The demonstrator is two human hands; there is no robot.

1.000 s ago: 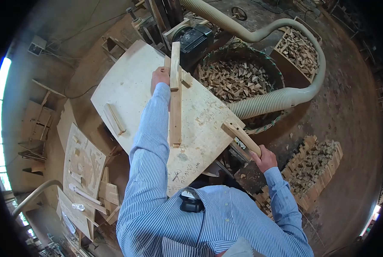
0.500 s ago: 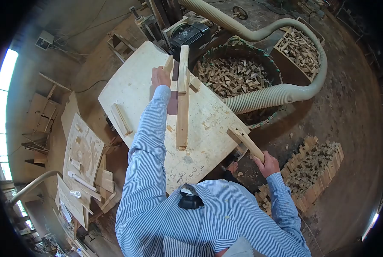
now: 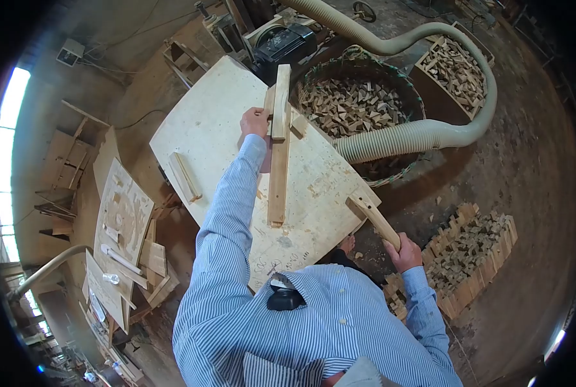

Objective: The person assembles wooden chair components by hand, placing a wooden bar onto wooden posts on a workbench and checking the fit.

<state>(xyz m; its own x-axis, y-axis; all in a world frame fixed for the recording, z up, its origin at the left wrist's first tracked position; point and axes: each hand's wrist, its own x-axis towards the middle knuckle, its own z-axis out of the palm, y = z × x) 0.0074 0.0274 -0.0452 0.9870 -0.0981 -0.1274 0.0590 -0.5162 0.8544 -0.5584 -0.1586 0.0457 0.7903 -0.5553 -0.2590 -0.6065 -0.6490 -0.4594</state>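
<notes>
My left hand (image 3: 254, 122) is closed on a small wood piece (image 3: 269, 100), which lies against the left side of a long wooden fence (image 3: 278, 174) on the pale board table (image 3: 218, 90). A small block (image 3: 298, 122) sits at the fence's right side. At the table's right corner, my right hand (image 3: 405, 251) is wrapped round a wooden handle (image 3: 378, 222) with dark holes near its far end. Two thin wood strips (image 3: 185, 177) lie on the left part of the table.
A wide basket (image 3: 419, 106) of wood offcuts and a ribbed hose (image 3: 397, 138) are beyond the table's right edge. A motor (image 3: 288, 45) stands behind. Stacked wood blocks (image 3: 472, 258) are on the floor at right, a second workbench (image 3: 123, 213) at left.
My left hand has moved right with the wood piece, which now lies against the fence. My right hand still holds the handle, and the view has shifted slightly.
</notes>
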